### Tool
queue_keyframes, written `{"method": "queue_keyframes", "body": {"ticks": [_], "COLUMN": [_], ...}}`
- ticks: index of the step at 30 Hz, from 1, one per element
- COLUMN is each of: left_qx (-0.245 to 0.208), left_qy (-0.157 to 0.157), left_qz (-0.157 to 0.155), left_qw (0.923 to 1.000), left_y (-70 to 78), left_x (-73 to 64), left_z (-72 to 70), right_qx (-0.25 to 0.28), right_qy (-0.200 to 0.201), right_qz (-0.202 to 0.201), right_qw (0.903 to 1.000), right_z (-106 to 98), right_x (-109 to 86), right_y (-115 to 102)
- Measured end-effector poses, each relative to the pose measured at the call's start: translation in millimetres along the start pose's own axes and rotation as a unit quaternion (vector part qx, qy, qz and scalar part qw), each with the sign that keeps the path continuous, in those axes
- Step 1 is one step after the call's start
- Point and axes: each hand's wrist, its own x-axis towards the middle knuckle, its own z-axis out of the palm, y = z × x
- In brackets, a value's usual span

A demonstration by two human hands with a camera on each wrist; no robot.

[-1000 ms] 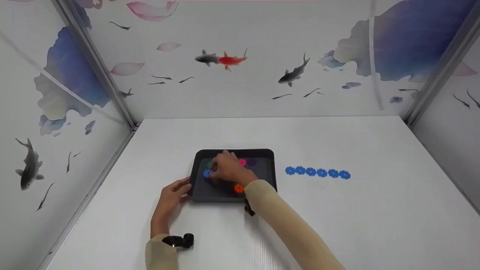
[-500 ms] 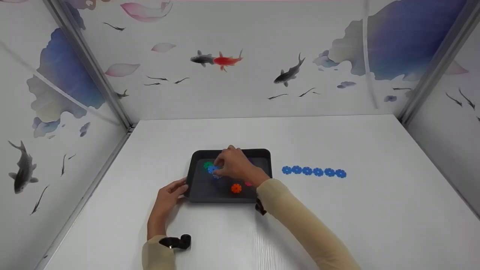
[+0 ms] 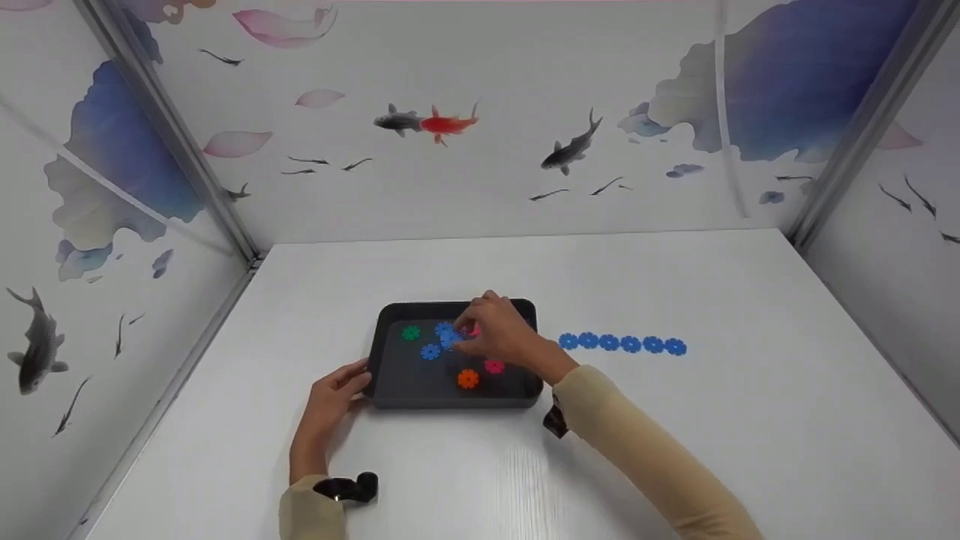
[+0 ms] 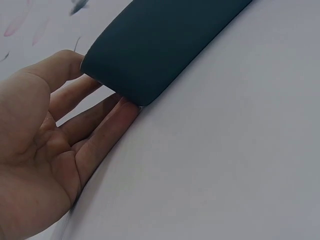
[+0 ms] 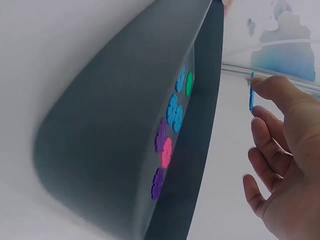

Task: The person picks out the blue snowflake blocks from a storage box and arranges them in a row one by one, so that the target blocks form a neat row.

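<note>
My right hand (image 3: 501,330) pinches a thin blue flower-shaped disc (image 5: 251,92) edge-on between thumb and fingertip, over the black tray (image 3: 427,403). In the right wrist view it is up above the tray's rim. My left hand (image 3: 332,394) grips the tray's left side, its thumb at the rim and its fingers (image 4: 107,132) against the underside. Inside the tray lie a green disc (image 3: 411,332), an orange disc (image 3: 468,379), a pink disc (image 3: 494,366) and several blue ones. Purple discs (image 5: 157,183) show in the right wrist view; in the head view my right hand covers that area.
To the right of the tray a row of several blue discs (image 3: 631,344) lies on the white table (image 3: 675,427), edge to edge. Walls printed with fish (image 3: 568,146) enclose the table at the back and both sides.
My right hand has moved rightward over the tray with the blue disc, uncovering the green and other blue discs. The left hand stays at the tray. The whole head view has shifted slightly.
</note>
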Motion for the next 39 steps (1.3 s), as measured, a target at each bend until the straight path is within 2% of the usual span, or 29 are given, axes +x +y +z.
{"method": "queue_keyframes", "body": {"ticks": [8, 13, 20, 28, 39], "left_qx": [-0.010, -0.026, -0.021, -0.016, -0.011], "left_qy": [-0.005, -0.006, -0.006, -0.007, -0.004], "left_qz": [-0.004, -0.001, -0.008, -0.003, -0.005], "left_qw": [0.9999, 0.9996, 0.9997, 0.9999, 0.9999], "left_y": [2.1, 3.0, 1.8, 0.3, 0.1], "left_x": [-1.2, -2.8, -1.6, 1.1, 2.1], "left_z": [0.6, 2.0, 2.5, 1.2, 0.7], "right_qx": [0.027, 0.010, 0.001, 0.030, 0.025], "right_qy": [0.030, 0.041, 0.041, 0.082, 0.122], "right_qz": [0.024, 0.031, 0.056, 0.052, 0.078], "right_qw": [0.9989, 0.9986, 0.9976, 0.9948, 0.9891], "right_z": [-5, -10, -21, -38, -52], "right_x": [-24.4, -38.5, -58.5, -79.0, -105.4], "right_y": [18, 27, 40, 56, 80]}}
